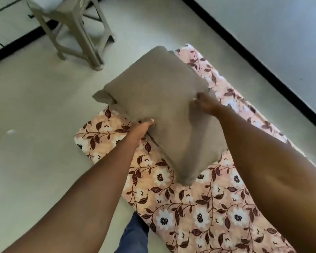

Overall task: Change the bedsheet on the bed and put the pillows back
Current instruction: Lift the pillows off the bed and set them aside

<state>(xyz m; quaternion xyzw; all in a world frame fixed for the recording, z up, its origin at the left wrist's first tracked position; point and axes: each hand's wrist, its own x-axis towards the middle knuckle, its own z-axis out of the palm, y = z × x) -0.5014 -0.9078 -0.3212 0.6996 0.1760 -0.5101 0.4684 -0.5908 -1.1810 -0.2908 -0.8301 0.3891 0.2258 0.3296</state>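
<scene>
A grey-brown pillow (159, 99) is held above the head end of a low mattress on the floor. A peach bedsheet (199, 212) with brown leaves and white flowers covers the mattress. My left hand (139, 131) grips the pillow's near left edge from below. On the right edge, my right hand (205, 104) pinches the fabric. The pillow is tilted, its near corner touching or just over the sheet. A second layer of the same fabric shows under its left corner; I cannot tell whether it is another pillow.
A grey plastic stool (75, 30) stands on the pale floor beyond the mattress at the upper left. A wall with a black skirting strip (263, 66) runs along the mattress's right side. My blue-jeaned leg (135, 234) is at the mattress's near left edge.
</scene>
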